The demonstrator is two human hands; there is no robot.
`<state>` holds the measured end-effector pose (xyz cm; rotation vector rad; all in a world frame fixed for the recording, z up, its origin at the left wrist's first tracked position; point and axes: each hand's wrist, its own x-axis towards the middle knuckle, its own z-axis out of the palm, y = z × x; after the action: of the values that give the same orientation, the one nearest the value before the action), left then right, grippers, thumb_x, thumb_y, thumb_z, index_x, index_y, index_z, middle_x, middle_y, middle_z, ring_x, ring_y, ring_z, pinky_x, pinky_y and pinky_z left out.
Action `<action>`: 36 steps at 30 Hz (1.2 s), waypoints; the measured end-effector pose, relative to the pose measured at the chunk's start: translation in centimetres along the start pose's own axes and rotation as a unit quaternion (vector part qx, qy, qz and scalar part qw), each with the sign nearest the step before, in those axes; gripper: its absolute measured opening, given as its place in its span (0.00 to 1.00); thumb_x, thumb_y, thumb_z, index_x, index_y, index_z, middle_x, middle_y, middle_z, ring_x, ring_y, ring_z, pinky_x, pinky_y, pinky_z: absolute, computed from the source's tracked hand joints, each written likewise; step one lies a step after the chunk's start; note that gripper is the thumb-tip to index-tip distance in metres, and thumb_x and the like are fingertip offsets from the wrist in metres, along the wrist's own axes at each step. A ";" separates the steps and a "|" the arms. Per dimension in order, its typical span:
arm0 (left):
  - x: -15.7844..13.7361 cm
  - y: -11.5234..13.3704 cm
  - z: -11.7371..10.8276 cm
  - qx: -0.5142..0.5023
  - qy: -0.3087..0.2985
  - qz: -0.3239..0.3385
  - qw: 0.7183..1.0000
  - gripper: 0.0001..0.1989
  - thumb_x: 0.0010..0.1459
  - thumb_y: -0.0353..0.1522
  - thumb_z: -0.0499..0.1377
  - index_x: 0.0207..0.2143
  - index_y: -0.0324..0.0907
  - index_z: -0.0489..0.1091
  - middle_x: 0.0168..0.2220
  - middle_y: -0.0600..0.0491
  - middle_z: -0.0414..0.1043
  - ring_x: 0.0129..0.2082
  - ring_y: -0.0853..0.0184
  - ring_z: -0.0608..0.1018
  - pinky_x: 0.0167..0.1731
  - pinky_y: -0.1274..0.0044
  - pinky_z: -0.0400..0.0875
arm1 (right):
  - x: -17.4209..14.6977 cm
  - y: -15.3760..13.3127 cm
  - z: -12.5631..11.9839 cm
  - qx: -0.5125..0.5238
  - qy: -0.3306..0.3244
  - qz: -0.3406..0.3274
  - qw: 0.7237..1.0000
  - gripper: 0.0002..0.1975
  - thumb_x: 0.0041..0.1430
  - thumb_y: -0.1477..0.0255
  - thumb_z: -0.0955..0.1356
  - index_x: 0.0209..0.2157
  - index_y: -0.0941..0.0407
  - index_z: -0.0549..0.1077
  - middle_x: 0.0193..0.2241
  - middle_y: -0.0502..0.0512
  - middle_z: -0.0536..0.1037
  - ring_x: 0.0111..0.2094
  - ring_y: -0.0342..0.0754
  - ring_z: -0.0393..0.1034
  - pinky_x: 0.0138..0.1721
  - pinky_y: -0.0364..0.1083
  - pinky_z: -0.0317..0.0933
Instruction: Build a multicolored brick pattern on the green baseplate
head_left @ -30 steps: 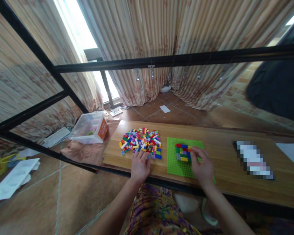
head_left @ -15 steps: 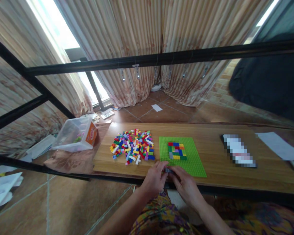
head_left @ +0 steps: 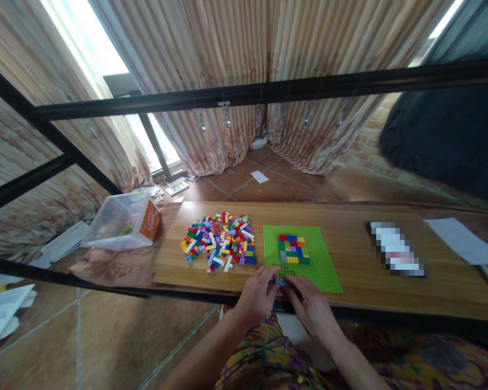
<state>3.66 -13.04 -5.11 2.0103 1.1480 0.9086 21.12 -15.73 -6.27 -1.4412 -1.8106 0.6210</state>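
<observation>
At the near edge of the board, my left hand (head_left: 260, 288) and my right hand (head_left: 307, 303) meet with fingertips closed around a small grey toy brick (head_left: 281, 281). Fingers cover part of that brick, so its full shape is hidden. Just beyond them lies a green baseplate (head_left: 323, 271), and my right fingers are over its front edge. A block of coloured bricks (head_left: 294, 249) in red, blue, yellow, green, orange and grey is built on the plate. Left of the plate spreads a pile of loose bricks (head_left: 222, 241) in many colours.
A clear plastic box (head_left: 117, 216) with an orange label stands left of the wooden board (head_left: 358, 254). On the right lie a blurred-out dark-edged object (head_left: 396, 249) and a sheet of white paper (head_left: 463, 241). A black metal rail (head_left: 244, 96) crosses beyond the board.
The grey brick shows a little more between my fingertips, its face turned slightly. Both hands stay in nearly the same place; the whole view has shifted a little.
</observation>
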 end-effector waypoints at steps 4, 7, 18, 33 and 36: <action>0.1 0.1 -0.1 -0.012 0.017 -0.004 1.000 0.20 0.60 0.23 0.53 0.54 0.42 0.63 0.45 0.47 0.72 0.45 0.62 0.76 0.47 0.68 0.75 | 0.3 -0.3 -0.3 -0.009 0.011 0.007 1.000 0.12 0.64 0.67 0.63 0.44 0.53 0.75 0.41 0.59 0.80 0.43 0.54 0.75 0.45 0.54 0.69; 0.2 0.0 -0.1 -0.019 0.029 -0.017 0.999 0.20 0.59 0.23 0.53 0.55 0.41 0.62 0.47 0.46 0.71 0.41 0.64 0.78 0.45 0.69 0.76 | 1.3 -0.4 -0.9 -0.038 0.056 0.039 0.997 0.13 0.63 0.63 0.64 0.42 0.54 0.76 0.37 0.58 0.80 0.38 0.53 0.75 0.41 0.52 0.68; 3.7 -0.6 0.9 -0.021 0.023 -0.066 0.997 0.32 0.57 0.24 0.54 0.64 0.41 0.52 0.57 0.44 0.69 0.51 0.61 0.76 0.54 0.63 0.73 | 7.4 -0.2 0.1 -0.222 0.173 0.075 0.957 0.19 0.63 0.57 0.62 0.33 0.56 0.76 0.30 0.59 0.80 0.33 0.55 0.71 0.36 0.51 0.56; 5.7 -1.1 1.5 0.000 0.007 -0.059 0.998 0.40 0.53 0.21 0.50 0.68 0.40 0.45 0.59 0.44 0.69 0.57 0.59 0.72 0.59 0.63 0.68 | 8.1 0.7 0.4 -0.247 0.134 0.079 0.956 0.16 0.61 0.57 0.64 0.33 0.54 0.77 0.32 0.56 0.81 0.35 0.54 0.68 0.37 0.50 0.50; 5.6 -1.1 1.6 0.003 0.007 -0.062 0.998 0.40 0.54 0.21 0.50 0.69 0.41 0.44 0.59 0.45 0.68 0.56 0.59 0.72 0.58 0.63 0.69 | 8.4 1.2 0.0 -0.224 0.143 0.064 0.962 0.18 0.64 0.59 0.62 0.36 0.54 0.78 0.35 0.58 0.81 0.36 0.54 0.69 0.38 0.50 0.52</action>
<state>6.55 -7.89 -5.52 1.9164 1.2694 0.8596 20.96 -7.33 -5.16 -1.8487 -1.6987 0.0466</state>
